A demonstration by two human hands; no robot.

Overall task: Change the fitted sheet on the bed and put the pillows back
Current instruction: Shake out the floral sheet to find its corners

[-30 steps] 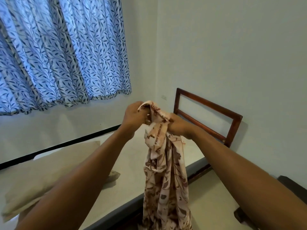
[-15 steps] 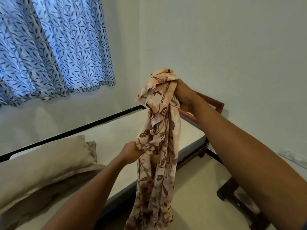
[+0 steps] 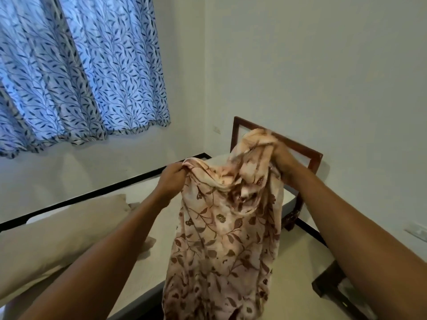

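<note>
A person stands at the side of a bed, holding a floral sheet [image 3: 226, 227] up in front of them with both arms out. The left hand [image 3: 172, 179] pinches one edge of the cloth, fingers curled tight over the hem. The right hand [image 3: 283, 158], a little higher and near the wooden headboard [image 3: 307, 153], clutches a thick gathered bunch. Between the hands the cloth sags in loose folds, and the rest hangs down past the mattress [image 3: 143, 192], which looks bare; its lower end is out of view. A beige pillow [image 3: 57, 232] lies on the mattress to the left. The sheet looks light, thin and completely limp, so it will likely droop, twist and tangle rather than keep any shape. It seems easy to lift but hard to spread. The best places to grip are probably along the hem, working outward to find two corners.
</note>
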